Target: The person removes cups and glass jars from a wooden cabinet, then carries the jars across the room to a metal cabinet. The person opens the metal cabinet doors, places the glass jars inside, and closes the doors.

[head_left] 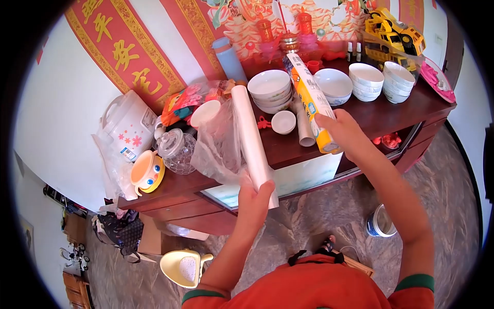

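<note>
My left hand (256, 193) is wrapped round the lower end of a long roll of clear plastic film (250, 129), which tilts over the cabinet's front edge. Crumpled clear plastic (218, 141) hangs at its left side. In my right hand (343, 131) is the near end of a long yellow and white box (310, 100), its far end pointing to the back of the cabinet. Between the two lie a bare cardboard tube (304, 126) and a small white bowl (283, 122).
Stacked white bowls (269, 85) stand on the dark red cabinet (360, 114), with more bowls (366, 77) to the right. A glass jar (177, 149) and an orange-lidded cup (148, 170) stand at the left. Toy trucks (396, 33) fill a bin at the back right. A bucket (382, 221) is on the floor.
</note>
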`<state>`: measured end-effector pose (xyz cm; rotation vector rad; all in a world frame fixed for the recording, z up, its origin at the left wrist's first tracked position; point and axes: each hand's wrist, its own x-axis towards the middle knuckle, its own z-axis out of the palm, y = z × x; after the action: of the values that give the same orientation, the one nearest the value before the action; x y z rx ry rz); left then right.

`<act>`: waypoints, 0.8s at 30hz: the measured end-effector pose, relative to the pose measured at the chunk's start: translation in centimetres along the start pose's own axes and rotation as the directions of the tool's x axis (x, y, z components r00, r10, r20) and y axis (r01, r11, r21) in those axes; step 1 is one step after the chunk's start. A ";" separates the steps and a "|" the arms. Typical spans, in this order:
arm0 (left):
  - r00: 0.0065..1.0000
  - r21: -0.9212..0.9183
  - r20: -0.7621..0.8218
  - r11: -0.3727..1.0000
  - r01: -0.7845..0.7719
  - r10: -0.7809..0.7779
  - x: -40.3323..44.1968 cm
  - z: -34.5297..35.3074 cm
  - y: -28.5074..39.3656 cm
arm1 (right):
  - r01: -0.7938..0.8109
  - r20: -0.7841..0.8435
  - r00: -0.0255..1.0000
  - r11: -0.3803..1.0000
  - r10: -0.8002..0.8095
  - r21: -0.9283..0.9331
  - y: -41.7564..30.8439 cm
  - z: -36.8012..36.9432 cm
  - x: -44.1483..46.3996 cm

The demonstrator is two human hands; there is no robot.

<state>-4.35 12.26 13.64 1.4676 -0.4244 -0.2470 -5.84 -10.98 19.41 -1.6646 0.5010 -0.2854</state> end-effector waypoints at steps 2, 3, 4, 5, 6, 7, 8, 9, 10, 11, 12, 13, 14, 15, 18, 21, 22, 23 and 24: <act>1.000 0.012 0.007 1.000 -0.006 0.006 0.8 0.0 -0.3 | 0.040 -0.011 0.999 0.998 -0.040 -0.053 -0.3 0.1 0.6; 1.000 0.018 0.010 1.000 -0.009 0.009 1.4 -0.2 -0.7 | 0.024 -0.009 1.000 0.997 -0.024 -0.076 -0.3 0.1 1.2; 1.000 0.024 0.015 1.000 -0.012 0.012 1.8 -0.1 -0.9 | 0.007 -0.008 1.000 0.995 -0.008 -0.098 -0.2 0.1 1.9; 1.000 0.002 0.010 1.000 -0.001 0.001 2.2 0.0 -0.8 | -0.010 -0.008 1.000 0.993 0.010 -0.120 -0.2 0.0 2.4; 1.000 -0.021 0.007 1.000 0.010 -0.009 2.5 0.2 -0.7 | -0.006 -0.017 1.000 0.981 0.003 -0.192 -0.6 -0.1 2.6; 1.000 -0.042 0.004 0.999 0.020 -0.020 3.0 0.3 -0.6 | -0.002 -0.025 1.000 0.965 -0.004 -0.263 -1.3 -0.1 2.6; 0.999 -0.027 0.013 0.999 0.039 -0.039 3.5 0.3 -0.4 | 0.000 -0.032 0.999 0.943 -0.012 -0.332 -1.9 -0.1 2.5; 0.998 -0.010 0.020 0.998 0.059 -0.059 4.1 0.1 -0.2 | 0.026 -0.019 0.999 0.911 -0.037 -0.411 -2.2 -0.2 2.6; 0.997 0.006 0.027 0.997 0.078 -0.078 4.7 -0.2 0.0 | 0.052 -0.002 0.998 0.872 -0.060 -0.487 -2.5 -0.2 2.6; 0.996 0.047 0.031 0.995 0.083 -0.085 5.5 -0.6 -0.3 | 0.077 0.016 0.996 0.826 -0.082 -0.558 -2.7 -0.2 2.8; 0.996 0.060 0.029 0.995 0.085 -0.087 6.2 -0.8 -0.4 | 0.107 0.014 0.992 0.783 -0.125 -0.612 -2.6 -0.1 3.2; 0.996 0.074 0.029 0.993 0.087 -0.090 6.8 -1.0 -0.4 | 0.133 0.013 0.986 0.737 -0.167 -0.663 -2.2 0.2 3.6; 0.995 0.090 0.029 0.992 0.092 -0.095 7.2 -1.0 -0.3 | 0.154 0.014 0.979 0.687 -0.205 -0.710 -2.0 0.3 4.0; 0.995 0.078 0.031 0.993 0.092 -0.094 7.6 -0.9 -0.3 | 0.139 0.042 0.986 0.677 -0.159 -0.723 -2.4 0.3 4.0; 0.991 0.218 -0.048 0.967 0.134 -0.127 8.3 -0.7 -0.1 | 0.115 0.073 0.993 0.623 -0.092 -0.773 -3.5 0.7 3.5; 0.997 0.339 -0.049 0.938 0.068 -0.054 9.4 -1.4 -1.1 | 0.110 0.023 0.986 0.548 -0.162 -0.829 -3.2 1.4 2.9; 0.999 0.387 -0.050 0.921 0.040 -0.022 9.6 -1.4 -1.3 | 0.105 0.012 0.985 0.539 -0.174 -0.836 -3.0 1.6 2.8; 0.995 0.483 -0.076 0.875 -0.021 0.065 9.4 -1.1 -1.3 | 0.102 0.000 0.982 0.530 -0.188 -0.842 -2.9 1.7 2.7; 0.994 0.526 -0.082 0.850 -0.017 0.070 9.2 -0.8 -0.9 | 0.098 -0.011 0.979 0.520 -0.202 -0.848 -2.9 1.8 2.6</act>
<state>4.37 9.13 13.86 1.9977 -0.4668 -0.0148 -2.29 -10.42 21.72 -2.6936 0.6291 -0.2743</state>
